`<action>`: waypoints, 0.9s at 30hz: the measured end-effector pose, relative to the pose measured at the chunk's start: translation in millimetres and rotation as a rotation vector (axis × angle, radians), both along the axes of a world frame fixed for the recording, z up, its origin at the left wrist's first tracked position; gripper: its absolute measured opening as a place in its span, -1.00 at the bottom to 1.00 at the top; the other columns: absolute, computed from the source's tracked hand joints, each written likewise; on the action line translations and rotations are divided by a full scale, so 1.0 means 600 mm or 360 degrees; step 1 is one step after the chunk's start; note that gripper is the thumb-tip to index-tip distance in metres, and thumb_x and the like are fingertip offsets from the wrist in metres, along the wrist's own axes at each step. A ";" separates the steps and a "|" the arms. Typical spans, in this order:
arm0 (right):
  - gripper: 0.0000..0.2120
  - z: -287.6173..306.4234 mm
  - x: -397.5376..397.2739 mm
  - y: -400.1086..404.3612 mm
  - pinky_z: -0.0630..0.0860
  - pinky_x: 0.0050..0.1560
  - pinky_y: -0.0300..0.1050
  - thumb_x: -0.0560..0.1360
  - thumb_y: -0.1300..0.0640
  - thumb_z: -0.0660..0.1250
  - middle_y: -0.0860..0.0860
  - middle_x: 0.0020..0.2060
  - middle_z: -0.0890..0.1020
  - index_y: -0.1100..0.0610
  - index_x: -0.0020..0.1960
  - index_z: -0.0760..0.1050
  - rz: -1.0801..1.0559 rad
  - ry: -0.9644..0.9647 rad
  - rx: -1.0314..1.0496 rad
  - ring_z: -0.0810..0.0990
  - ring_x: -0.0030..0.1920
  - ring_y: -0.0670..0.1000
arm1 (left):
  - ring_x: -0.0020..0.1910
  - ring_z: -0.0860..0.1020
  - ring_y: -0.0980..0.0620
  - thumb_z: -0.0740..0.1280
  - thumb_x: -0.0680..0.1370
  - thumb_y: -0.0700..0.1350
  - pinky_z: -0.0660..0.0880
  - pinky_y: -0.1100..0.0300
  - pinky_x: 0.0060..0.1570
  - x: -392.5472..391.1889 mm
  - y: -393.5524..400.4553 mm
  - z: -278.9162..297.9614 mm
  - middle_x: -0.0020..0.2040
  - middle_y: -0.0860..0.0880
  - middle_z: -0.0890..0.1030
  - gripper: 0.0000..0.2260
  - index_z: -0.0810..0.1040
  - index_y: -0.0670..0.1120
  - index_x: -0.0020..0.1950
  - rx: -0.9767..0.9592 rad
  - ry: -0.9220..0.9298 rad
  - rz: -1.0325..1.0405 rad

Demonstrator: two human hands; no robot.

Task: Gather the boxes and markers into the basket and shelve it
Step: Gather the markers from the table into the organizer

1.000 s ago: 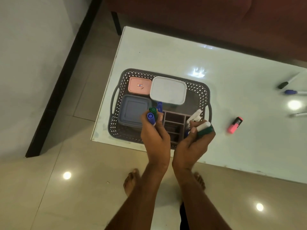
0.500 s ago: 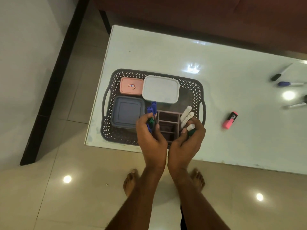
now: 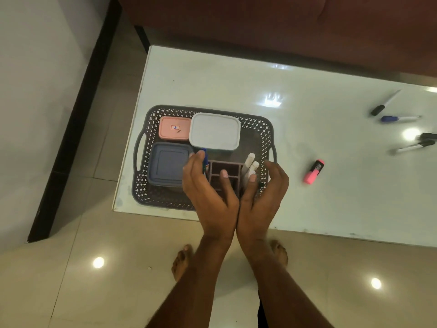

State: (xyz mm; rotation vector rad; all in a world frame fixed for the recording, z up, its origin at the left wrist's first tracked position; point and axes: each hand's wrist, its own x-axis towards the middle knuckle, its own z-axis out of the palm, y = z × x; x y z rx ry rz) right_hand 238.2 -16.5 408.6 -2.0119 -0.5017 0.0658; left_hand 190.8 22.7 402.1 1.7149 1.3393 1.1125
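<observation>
A dark lattice basket [image 3: 257,121] sits on the white table's near-left corner. Inside it lie a pink box [image 3: 173,127], a white box [image 3: 214,131] and a blue-grey box [image 3: 168,163], plus a brown divided organizer [image 3: 224,166]. White-capped markers [image 3: 249,162] stand in the organizer's right side, and a blue marker [image 3: 204,158] stands at its left. My left hand [image 3: 208,192] and my right hand [image 3: 262,197] hover over the organizer, wrists together, fingers spread, holding nothing. A pink highlighter [image 3: 314,172] lies on the table to the right of the basket.
Loose markers lie at the table's far right: a black-capped one [image 3: 384,104], a blue-capped one [image 3: 397,118] and another [image 3: 416,146]. A dark red sofa [image 3: 260,20] runs behind the table [image 3: 236,81]. A wall with black skirting [image 3: 71,129] stands at left. My bare feet are on the tiled floor.
Both hands held bunches of markers above the organizer earlier. They lowered them into its slots and have opened; the markers now stand in the organizer.
</observation>
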 end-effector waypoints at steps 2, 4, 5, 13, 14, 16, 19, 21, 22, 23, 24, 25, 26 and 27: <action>-0.67 0.005 0.025 -0.013 0.30 0.38 -0.43 0.66 0.25 0.26 0.18 0.34 0.48 0.29 0.40 0.42 0.0069 -0.0039 -0.0037 0.44 0.40 0.02 | 0.53 0.34 -0.14 0.33 0.62 -0.18 0.44 -0.19 0.39 0.022 -0.006 0.011 0.49 -0.20 0.39 -0.51 0.31 -0.22 0.52 0.0059 0.0063 -0.0044; -0.64 0.010 0.055 -0.028 0.26 0.43 -0.39 0.67 0.20 0.26 0.17 0.38 0.46 0.27 0.43 0.40 0.0098 -0.0070 -0.0104 0.41 0.44 0.03 | 0.54 0.33 -0.13 0.34 0.62 -0.16 0.42 -0.19 0.41 0.047 -0.015 0.023 0.49 -0.19 0.40 -0.50 0.30 -0.20 0.53 0.0105 0.0127 -0.0094; -0.63 0.015 0.071 -0.037 0.23 0.46 -0.38 0.67 0.17 0.25 0.17 0.39 0.46 0.27 0.44 0.40 0.0095 -0.0104 -0.0134 0.40 0.45 0.05 | 0.54 0.33 -0.12 0.34 0.63 -0.13 0.41 -0.18 0.42 0.062 -0.020 0.027 0.49 -0.18 0.41 -0.51 0.31 -0.19 0.53 0.0142 0.0169 -0.0133; -0.65 0.012 0.252 -0.137 0.45 0.42 0.07 0.67 0.20 0.28 0.10 0.38 0.49 0.21 0.43 0.42 -0.0065 -0.0299 -0.0237 0.44 0.44 0.05 | 0.51 0.37 -0.12 0.36 0.63 -0.08 0.42 -0.18 0.41 0.224 -0.079 0.044 0.48 -0.16 0.43 -0.51 0.34 -0.17 0.52 0.0286 0.0374 -0.0356; -0.66 0.011 0.280 -0.155 0.45 0.42 0.04 0.67 0.19 0.28 0.10 0.38 0.49 0.21 0.43 0.43 -0.0091 -0.0312 -0.0251 0.44 0.43 0.05 | 0.51 0.37 -0.11 0.36 0.63 -0.09 0.40 -0.17 0.42 0.253 -0.090 0.045 0.48 -0.15 0.44 -0.52 0.36 -0.18 0.51 0.0282 0.0382 -0.0384; -0.66 0.008 0.335 -0.191 0.44 0.44 0.01 0.67 0.18 0.27 0.09 0.38 0.49 0.19 0.43 0.43 -0.0139 -0.0313 -0.0279 0.44 0.43 0.03 | 0.50 0.39 -0.11 0.35 0.64 -0.08 0.38 -0.17 0.44 0.314 -0.115 0.039 0.47 -0.15 0.47 -0.55 0.39 -0.18 0.50 0.0303 0.0380 -0.0430; -0.67 -0.003 0.417 -0.244 0.44 0.44 -0.02 0.67 0.17 0.27 0.07 0.37 0.50 0.17 0.42 0.44 -0.0218 -0.0303 -0.0350 0.45 0.41 0.01 | 0.48 0.42 -0.12 0.32 0.65 -0.03 0.34 -0.14 0.48 0.408 -0.157 0.021 0.46 -0.14 0.49 -0.56 0.42 -0.17 0.48 0.0355 0.0415 -0.0520; -0.67 -0.011 0.468 -0.276 0.44 0.44 -0.04 0.67 0.16 0.27 0.07 0.37 0.50 0.16 0.42 0.44 -0.0247 -0.0284 -0.0396 0.46 0.40 0.02 | 0.48 0.43 -0.13 0.32 0.65 -0.06 0.32 -0.10 0.51 0.463 -0.186 0.011 0.45 -0.15 0.49 -0.57 0.43 -0.19 0.48 0.0368 0.0439 -0.0580; -0.68 -0.016 0.494 -0.293 0.44 0.44 -0.05 0.67 0.16 0.26 0.07 0.37 0.50 0.16 0.42 0.44 -0.0258 -0.0273 -0.0415 0.46 0.40 0.02 | 0.47 0.43 -0.14 0.32 0.64 -0.08 0.31 -0.08 0.52 0.492 -0.202 0.007 0.45 -0.15 0.49 -0.57 0.43 -0.20 0.48 0.0370 0.0449 -0.0607; -0.68 -0.020 0.516 -0.305 0.43 0.44 -0.06 0.67 0.16 0.26 0.07 0.36 0.50 0.16 0.42 0.43 -0.0258 -0.0279 -0.0428 0.45 0.40 0.02 | 0.47 0.43 -0.14 0.32 0.64 -0.10 0.30 -0.07 0.52 0.515 -0.213 0.003 0.44 -0.16 0.49 -0.57 0.42 -0.21 0.48 0.0376 0.0462 -0.0625; -0.68 -0.026 0.542 -0.321 0.43 0.44 -0.09 0.67 0.17 0.25 0.08 0.36 0.50 0.17 0.42 0.44 -0.0262 -0.0291 -0.0441 0.45 0.40 0.02 | 0.47 0.43 -0.15 0.32 0.64 -0.11 0.30 -0.07 0.52 0.543 -0.228 -0.002 0.44 -0.16 0.49 -0.58 0.42 -0.21 0.48 0.0382 0.0475 -0.0656; -0.68 -0.031 0.568 -0.335 0.42 0.44 -0.11 0.67 0.17 0.26 0.08 0.35 0.51 0.18 0.41 0.44 -0.0273 -0.0301 -0.0457 0.46 0.40 0.02 | 0.47 0.42 -0.14 0.32 0.64 -0.13 0.29 -0.07 0.52 0.570 -0.240 -0.007 0.44 -0.16 0.48 -0.58 0.41 -0.21 0.49 0.0384 0.0486 -0.0693; -0.68 -0.038 0.593 -0.348 0.42 0.43 -0.12 0.67 0.17 0.26 0.09 0.35 0.52 0.18 0.41 0.44 -0.0290 -0.0315 -0.0479 0.46 0.39 0.02 | 0.47 0.41 -0.14 0.31 0.64 -0.13 0.28 -0.07 0.53 0.596 -0.251 -0.013 0.45 -0.15 0.47 -0.58 0.40 -0.20 0.49 0.0381 0.0497 -0.0732; -0.69 -0.045 0.618 -0.360 0.42 0.43 -0.11 0.67 0.18 0.27 0.09 0.34 0.52 0.19 0.40 0.45 -0.0307 -0.0325 -0.0498 0.47 0.38 0.03 | 0.47 0.41 -0.13 0.30 0.65 -0.13 0.27 -0.06 0.53 0.621 -0.261 -0.019 0.45 -0.15 0.47 -0.58 0.39 -0.19 0.50 0.0375 0.0508 -0.0768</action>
